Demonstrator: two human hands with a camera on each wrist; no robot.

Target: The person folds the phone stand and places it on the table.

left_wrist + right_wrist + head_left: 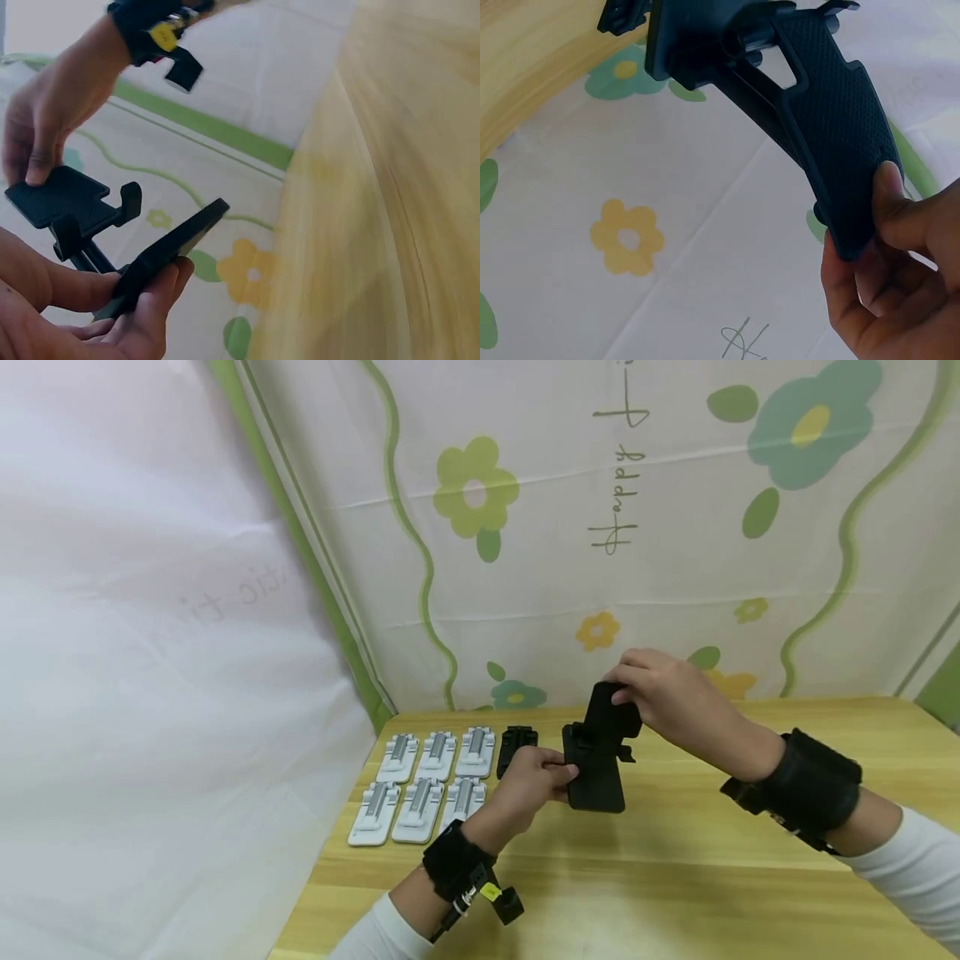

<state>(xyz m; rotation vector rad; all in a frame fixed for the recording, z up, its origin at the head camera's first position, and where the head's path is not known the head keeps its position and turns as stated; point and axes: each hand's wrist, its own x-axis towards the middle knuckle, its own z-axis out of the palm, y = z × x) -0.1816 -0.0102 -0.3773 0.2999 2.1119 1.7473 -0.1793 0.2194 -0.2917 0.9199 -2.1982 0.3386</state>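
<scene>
Both hands hold one black folding phone stand (597, 782) over the table, with its parts unfolded. My left hand (531, 785) pinches the flat base at its left edge, thumb on top and fingers beneath, as the left wrist view also shows. My right hand (660, 689) grips the top of the textured back plate (836, 127) between thumb and fingers. Two small hooks stick out at the plate's lower edge, and an arm (761, 105) joins the plate to the base. Just behind my left hand lies another black stand (517, 745), folded flat.
Several white folded phone stands (417, 810) lie in two rows on the left of the wooden table (697, 860); my left hand and wrist partly cover one. A printed curtain (540, 577) hangs behind the table's back edge, and a white sheet (165, 693) hangs at the left.
</scene>
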